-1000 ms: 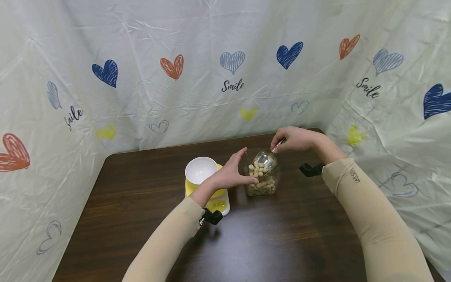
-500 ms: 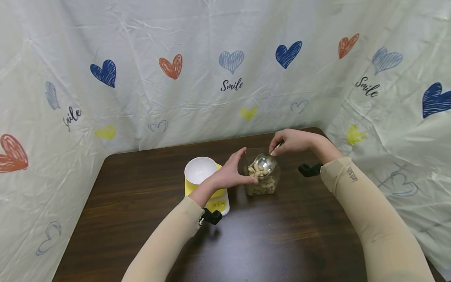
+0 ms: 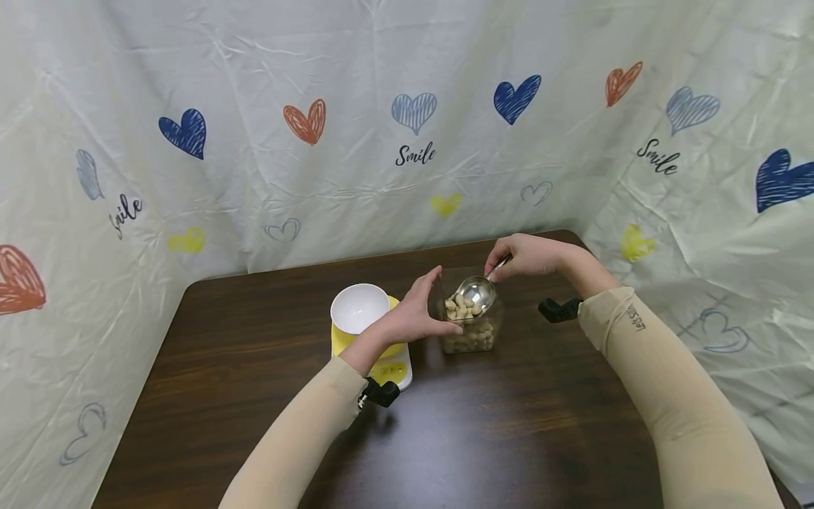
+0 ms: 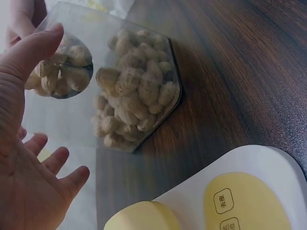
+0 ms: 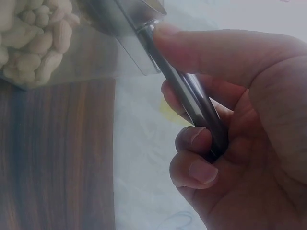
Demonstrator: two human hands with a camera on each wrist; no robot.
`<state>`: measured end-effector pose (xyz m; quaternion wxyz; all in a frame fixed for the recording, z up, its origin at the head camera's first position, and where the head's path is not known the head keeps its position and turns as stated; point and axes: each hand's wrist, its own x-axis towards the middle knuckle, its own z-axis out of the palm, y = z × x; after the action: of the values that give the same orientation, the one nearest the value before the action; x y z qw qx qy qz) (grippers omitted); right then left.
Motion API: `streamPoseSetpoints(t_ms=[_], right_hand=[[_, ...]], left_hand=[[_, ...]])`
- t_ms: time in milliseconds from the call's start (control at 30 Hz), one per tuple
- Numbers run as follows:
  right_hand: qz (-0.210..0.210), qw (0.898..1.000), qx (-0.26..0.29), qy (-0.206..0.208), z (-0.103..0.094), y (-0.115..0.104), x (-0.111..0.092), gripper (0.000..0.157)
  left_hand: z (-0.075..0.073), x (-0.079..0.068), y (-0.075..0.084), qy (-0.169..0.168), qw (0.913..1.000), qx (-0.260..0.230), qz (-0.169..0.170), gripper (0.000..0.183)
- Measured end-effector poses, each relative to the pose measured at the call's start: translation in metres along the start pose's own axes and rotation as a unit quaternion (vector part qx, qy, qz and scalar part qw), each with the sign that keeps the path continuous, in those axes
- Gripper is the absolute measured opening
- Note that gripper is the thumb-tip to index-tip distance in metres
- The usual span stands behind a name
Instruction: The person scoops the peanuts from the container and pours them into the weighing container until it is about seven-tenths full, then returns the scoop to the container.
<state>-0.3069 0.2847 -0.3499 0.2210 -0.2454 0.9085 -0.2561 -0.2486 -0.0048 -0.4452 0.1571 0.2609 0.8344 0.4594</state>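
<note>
A little left of the worktop's (image 3: pixel 254 396) middle, toward the back edge: a white bowl (image 3: pixel 360 309) on a yellow and white scale (image 3: pixel 393 372), buttons toward the front edge. Partly across the scale from the front, a beige left sleeve (image 3: pixel 295 435), then the left hand (image 3: pixel 413 316), spread wide, with thumb straight against a clear container (image 4: pixel 67 117); contact of the other fingers impossible to tell. Near the scale, toward the back edge, the container itself, with peanuts (image 4: pixel 132 88) heaped at the bottom. Inside, above that heap, a metal scoop (image 3: pixel 477 290) loaded with more peanuts, handle slanting up toward the back right corner. There, the right hand (image 3: pixel 528 254), curled around the handle.
</note>
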Motion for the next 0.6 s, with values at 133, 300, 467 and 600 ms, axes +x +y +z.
streamPoseSetpoints(t_ms=[133,300,467,600], right_hand=[[-0.003,1.000,0.002,0.003,0.000,0.001,-0.001,0.024],[-0.008,1.000,-0.002,0.010,-0.001,0.002,-0.003,0.022],[-0.007,1.000,-0.010,0.011,-0.007,-0.002,-0.004,0.022],[-0.002,1.000,-0.005,0.027,-0.014,-0.004,-0.008,0.020]], left_hand=[[0.001,0.000,-0.002,-0.001,1.0000,-0.008,0.000,0.127],[0.001,0.000,-0.004,-0.004,0.9999,-0.012,-0.004,0.127],[-0.001,0.001,-0.004,-0.005,1.0000,-0.008,-0.002,0.126],[-0.001,0.002,-0.003,-0.007,1.0000,-0.005,0.000,0.126]])
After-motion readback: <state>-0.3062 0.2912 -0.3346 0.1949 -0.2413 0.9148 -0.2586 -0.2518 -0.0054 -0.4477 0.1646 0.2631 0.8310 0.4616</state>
